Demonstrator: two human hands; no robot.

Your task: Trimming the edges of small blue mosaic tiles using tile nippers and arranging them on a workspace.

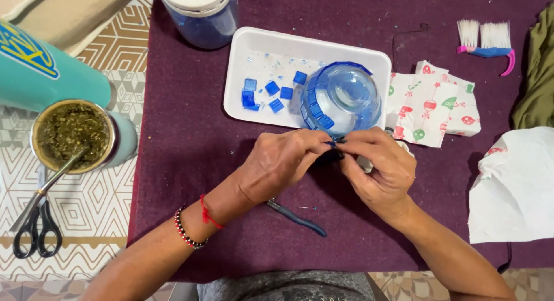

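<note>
I see my left hand (283, 162) and right hand (378, 168) pinching one blue tile (334, 143) against the glass bowl (341, 99); few tiles stuck, several left in the tray (242, 64)

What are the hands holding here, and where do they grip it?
Both hands, left hand and right hand, pinch a small blue tile piece between their fingertips.

Perhaps a blue tile (334, 143), mostly hidden between fingertips (323, 140).
</note>
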